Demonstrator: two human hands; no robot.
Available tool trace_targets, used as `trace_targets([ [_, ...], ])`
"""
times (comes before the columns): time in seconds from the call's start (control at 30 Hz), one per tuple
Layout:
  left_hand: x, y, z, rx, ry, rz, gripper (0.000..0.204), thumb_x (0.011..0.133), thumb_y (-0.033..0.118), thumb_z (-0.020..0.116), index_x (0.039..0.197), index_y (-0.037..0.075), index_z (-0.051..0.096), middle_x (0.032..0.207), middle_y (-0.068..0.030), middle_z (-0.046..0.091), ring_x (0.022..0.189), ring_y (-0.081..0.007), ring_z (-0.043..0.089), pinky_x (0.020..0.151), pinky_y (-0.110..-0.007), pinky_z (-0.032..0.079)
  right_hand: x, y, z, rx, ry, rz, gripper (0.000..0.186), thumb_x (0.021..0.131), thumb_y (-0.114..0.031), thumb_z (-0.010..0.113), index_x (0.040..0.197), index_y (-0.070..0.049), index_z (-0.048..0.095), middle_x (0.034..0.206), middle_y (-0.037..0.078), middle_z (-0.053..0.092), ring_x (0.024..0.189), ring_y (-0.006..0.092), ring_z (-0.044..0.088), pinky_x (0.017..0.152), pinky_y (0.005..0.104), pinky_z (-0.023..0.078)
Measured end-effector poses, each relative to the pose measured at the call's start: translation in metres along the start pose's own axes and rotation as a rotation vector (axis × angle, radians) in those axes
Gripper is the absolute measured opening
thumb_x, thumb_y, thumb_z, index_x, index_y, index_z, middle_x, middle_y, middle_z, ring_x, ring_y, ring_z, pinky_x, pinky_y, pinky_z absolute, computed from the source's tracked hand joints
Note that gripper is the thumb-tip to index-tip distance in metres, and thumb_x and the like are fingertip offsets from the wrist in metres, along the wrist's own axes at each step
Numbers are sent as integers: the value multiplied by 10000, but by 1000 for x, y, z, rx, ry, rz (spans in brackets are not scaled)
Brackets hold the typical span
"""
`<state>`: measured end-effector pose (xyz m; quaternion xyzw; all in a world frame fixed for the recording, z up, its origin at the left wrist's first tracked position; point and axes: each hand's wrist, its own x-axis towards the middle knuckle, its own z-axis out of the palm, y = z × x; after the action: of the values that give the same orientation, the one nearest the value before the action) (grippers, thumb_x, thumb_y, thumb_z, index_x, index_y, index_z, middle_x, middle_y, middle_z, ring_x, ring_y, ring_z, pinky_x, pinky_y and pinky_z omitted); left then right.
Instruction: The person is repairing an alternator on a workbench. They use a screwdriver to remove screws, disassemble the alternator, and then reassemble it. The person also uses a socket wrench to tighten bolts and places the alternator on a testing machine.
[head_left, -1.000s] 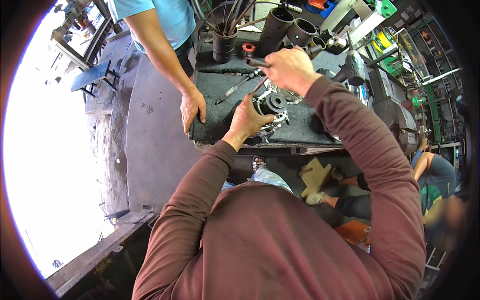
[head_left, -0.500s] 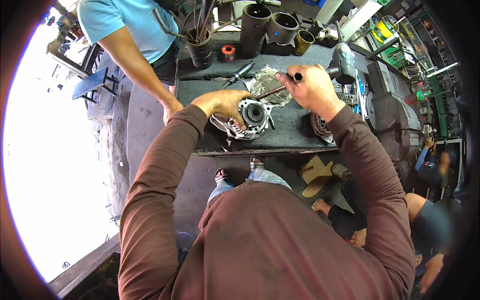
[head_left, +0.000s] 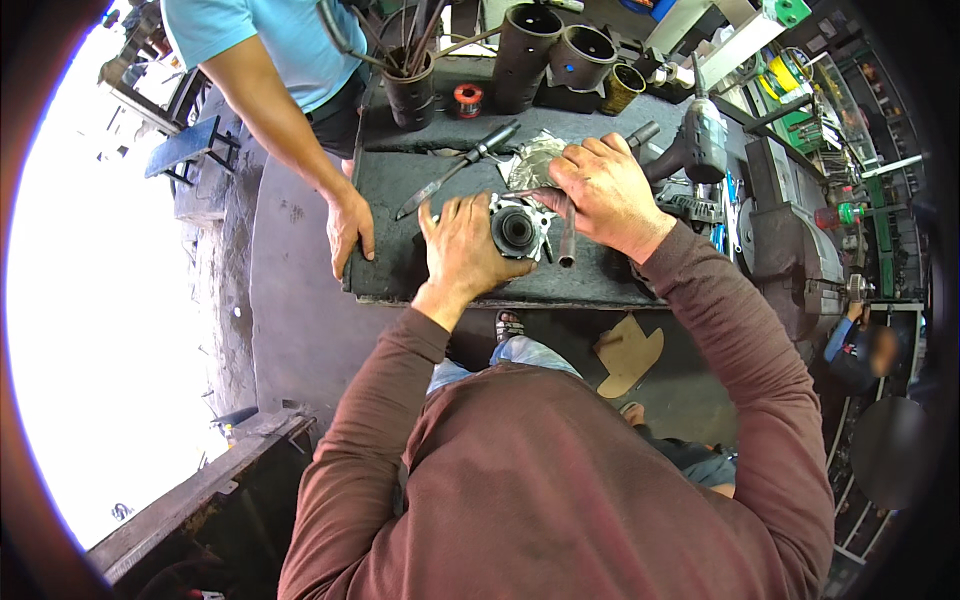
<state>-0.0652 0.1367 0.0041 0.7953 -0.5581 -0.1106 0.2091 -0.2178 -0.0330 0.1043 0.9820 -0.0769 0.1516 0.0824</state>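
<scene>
My left hand (head_left: 462, 245) grips the side of a silver alternator-like housing (head_left: 540, 235) with a dark round pulley (head_left: 515, 228) facing up. My right hand (head_left: 605, 185) is closed on a dark metal T-handle wrench (head_left: 567, 240), whose shaft reaches toward the housing's upper edge. Behind them lie a crumpled silvery sheet (head_left: 530, 158) and a long slim tool (head_left: 460, 165) on the dark bench (head_left: 390, 270). A power impact tool (head_left: 705, 140) is right of my right hand.
A co-worker's hand (head_left: 350, 230) touches the bench's left edge. Metal cups (head_left: 525, 60), a red spool (head_left: 467, 100) and a rod-filled holder (head_left: 410, 100) stand at the back. A vise-like machine (head_left: 795, 235) is at the right. Other people are low on the right.
The wrench has turned to point toward me as my right hand shifted. My left hand has moved round to the housing's near-left side. The people at the right have shifted.
</scene>
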Motion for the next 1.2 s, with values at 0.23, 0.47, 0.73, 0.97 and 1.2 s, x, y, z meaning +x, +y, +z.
trace_targets([
  [0.23, 12, -13, -13, -26, -115, 142, 1203, 552, 647, 983, 1507, 46, 565, 1412, -123, 673, 1432, -287, 554, 1314, -635, 165, 11, 5, 5, -61, -117, -130, 285, 954, -397, 745, 956, -115, 708, 958, 39, 706, 973, 250, 674, 893, 430, 446],
  [0.47, 9, -15, -7, -43, -89, 130, 1157, 564, 673, 971, 1463, 55, 586, 1371, -80, 681, 1417, -268, 556, 1323, -643, 142, 34, 10, -1, -170, -132, -526, 132, 941, -295, 703, 897, -171, 688, 947, -13, 681, 1015, 203, 662, 1083, 455, 430],
  [0.73, 7, -18, 3, -63, -15, 143, 1129, 559, 654, 980, 1439, 52, 609, 1356, -91, 676, 1386, -274, 562, 1316, -642, 158, 37, -11, 6, -123, -277, -55, 246, 962, -385, 714, 893, -155, 766, 869, 25, 741, 938, 232, 697, 915, 443, 419],
  [0.97, 7, -14, -4, -54, -34, 123, 1137, 555, 668, 976, 1440, 54, 613, 1345, -104, 676, 1386, -273, 562, 1315, -643, 151, 31, -16, 9, -99, -270, 96, 209, 948, -363, 726, 907, -162, 767, 842, 21, 735, 894, 220, 696, 893, 434, 419],
  [1.2, 7, -13, -5, -61, -61, 112, 1179, 574, 698, 952, 1507, 83, 574, 1397, -81, 667, 1415, -250, 538, 1313, -665, 116, 44, -14, 12, -86, -241, 92, 174, 912, -338, 749, 821, -192, 770, 805, 8, 739, 857, 227, 705, 864, 445, 421],
])
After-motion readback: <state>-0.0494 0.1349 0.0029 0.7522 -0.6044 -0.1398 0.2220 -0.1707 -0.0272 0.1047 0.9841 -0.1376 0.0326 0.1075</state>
